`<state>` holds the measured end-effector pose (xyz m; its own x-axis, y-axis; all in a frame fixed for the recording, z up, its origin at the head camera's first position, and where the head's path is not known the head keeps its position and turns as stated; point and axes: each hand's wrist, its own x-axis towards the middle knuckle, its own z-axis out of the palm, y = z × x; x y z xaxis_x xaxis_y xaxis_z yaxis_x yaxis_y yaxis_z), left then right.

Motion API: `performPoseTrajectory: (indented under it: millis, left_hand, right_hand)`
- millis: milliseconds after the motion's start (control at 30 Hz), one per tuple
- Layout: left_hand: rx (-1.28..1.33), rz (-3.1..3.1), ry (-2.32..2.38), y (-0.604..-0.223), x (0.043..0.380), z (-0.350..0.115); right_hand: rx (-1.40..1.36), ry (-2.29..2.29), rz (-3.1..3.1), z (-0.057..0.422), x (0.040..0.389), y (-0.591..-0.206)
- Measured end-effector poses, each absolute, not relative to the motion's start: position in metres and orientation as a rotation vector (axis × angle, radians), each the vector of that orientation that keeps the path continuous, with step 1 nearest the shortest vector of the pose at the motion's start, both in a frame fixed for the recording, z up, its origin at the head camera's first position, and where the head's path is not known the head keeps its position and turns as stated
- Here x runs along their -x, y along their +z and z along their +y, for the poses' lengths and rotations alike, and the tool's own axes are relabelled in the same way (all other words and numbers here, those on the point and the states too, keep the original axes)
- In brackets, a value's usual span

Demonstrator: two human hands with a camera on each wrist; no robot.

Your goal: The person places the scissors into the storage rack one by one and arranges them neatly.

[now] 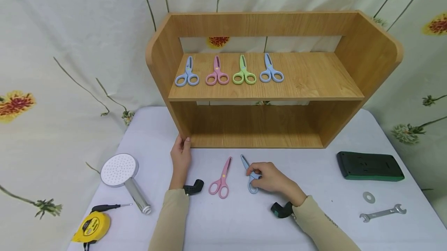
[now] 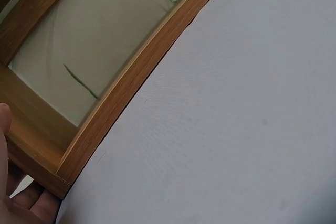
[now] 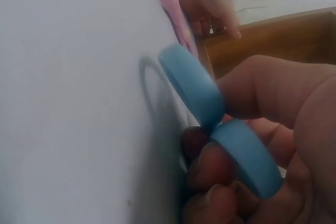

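Note:
A pair of blue scissors [image 1: 245,161] is pinched by my right hand [image 1: 269,177] in front of the wooden shelf [image 1: 258,141]. In the right wrist view, the thumb and fingers close on the blue handle loops [image 3: 194,87], slightly off the white cloth. My left hand [image 1: 181,160] grips the shelf's lower left corner, thumb at the front and fingers around the outer side, as the left wrist view also shows. Between the hands, pink scissors [image 1: 224,175] lie on the cloth. Along the upper board stand in a row blue scissors [image 1: 187,73], pink scissors [image 1: 217,73], green scissors [image 1: 243,71] and more blue scissors [image 1: 269,68].
On the left lie a shower head [image 1: 120,169], a black screwdriver [image 1: 106,207] and a yellow tape measure [image 1: 92,227]. At right are a black-and-green device [image 1: 370,166], a metal washer [image 1: 368,197] and a wrench [image 1: 382,213]. A flowered cloth hangs behind.

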<state>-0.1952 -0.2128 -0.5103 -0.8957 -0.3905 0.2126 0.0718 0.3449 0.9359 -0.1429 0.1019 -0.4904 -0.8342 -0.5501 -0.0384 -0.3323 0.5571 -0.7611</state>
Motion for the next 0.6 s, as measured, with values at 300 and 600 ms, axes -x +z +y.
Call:
performPoseTrajectory:
  millis: [300, 600]
  left_hand:
    - [-0.265, -2.214, -1.571, -0.511, 0.196, -0.213]
    - [-0.243, -2.189, -1.589, -0.511, 0.196, -0.214]
  right_hand:
    - [0.696, -1.309, 2.321, 0.107, 0.146, -0.471]
    - [0.956, -1.433, 2.329, 0.139, 0.154, -0.358]
